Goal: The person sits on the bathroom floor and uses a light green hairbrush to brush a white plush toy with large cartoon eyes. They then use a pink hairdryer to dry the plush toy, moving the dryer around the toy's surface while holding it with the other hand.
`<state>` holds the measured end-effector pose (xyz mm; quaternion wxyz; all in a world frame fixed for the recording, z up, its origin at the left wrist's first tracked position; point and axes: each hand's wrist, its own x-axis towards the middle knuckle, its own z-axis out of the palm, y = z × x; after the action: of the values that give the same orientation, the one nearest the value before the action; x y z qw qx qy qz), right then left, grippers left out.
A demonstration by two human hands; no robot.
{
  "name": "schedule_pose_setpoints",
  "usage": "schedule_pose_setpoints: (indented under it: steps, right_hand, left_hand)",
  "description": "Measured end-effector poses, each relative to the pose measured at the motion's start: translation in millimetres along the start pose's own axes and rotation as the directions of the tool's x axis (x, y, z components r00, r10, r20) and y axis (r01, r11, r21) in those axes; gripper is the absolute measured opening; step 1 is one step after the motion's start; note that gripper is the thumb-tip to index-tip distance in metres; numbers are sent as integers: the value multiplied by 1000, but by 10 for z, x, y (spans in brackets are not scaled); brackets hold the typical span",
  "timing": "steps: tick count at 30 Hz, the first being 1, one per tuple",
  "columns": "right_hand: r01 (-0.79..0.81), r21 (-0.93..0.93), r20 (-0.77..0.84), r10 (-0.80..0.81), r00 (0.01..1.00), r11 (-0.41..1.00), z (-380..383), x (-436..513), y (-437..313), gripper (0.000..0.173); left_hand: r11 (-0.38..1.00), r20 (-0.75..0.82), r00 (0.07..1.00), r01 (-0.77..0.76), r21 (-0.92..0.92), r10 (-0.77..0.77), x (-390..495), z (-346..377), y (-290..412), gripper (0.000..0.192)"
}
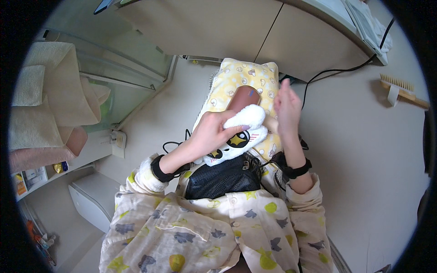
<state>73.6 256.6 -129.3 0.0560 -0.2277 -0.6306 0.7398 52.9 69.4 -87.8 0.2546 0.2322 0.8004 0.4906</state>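
Note:
My left hand [213,129] grips a white plush piece with rounded ears and embroidered star eyes [239,138], its thumb pressed below one ear. My right hand [287,105] is raised to the right of the plush, fingers stretched out, slightly blurred, with nothing seen in it. Under both hands a yellow printed cushion [235,73] reaches away from my lap. On it lies a rounded rose-brown object [244,97], partly hidden by the plush; its kind is unclear. A black mesh pouch [222,179] rests against my waist, touching the plush's lower edge.
A beige cabinet [211,27] stands ahead, and a black cable [336,70] hangs down its right side. A wooden-handled brush [399,89] is at the right. On the left, towels [51,92] hang by a glass panel [136,99], above a shelf [78,158] and a white lidded fixture [94,194].

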Motion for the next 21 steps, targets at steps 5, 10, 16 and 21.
schedule_pose_setpoints:
  steps: [5, 10, 16, 21]
  right_hand:
    - [589, -599, 481, -345, 806, 542, 22, -299, 42, 33]
    - [151, -392, 241, -58, 969, 908, 126, -230, -63, 36]
    - [104, -428, 231, -3, 973, 898, 3, -130, -282, 35]
    - [338, -523, 334, -177, 926, 783, 129, -237, -61, 37]
  left_hand:
    - [998, -2, 1000, 12, -55, -12, -8, -26, -51, 23]
    - [993, 50, 992, 117, -10, -116, 7, -49, -23, 25]
    - [998, 16, 998, 56, 0, -56, -11, -64, -13, 26]
    - [996, 50, 995, 86, 39, -88, -3, -39, -25, 27]
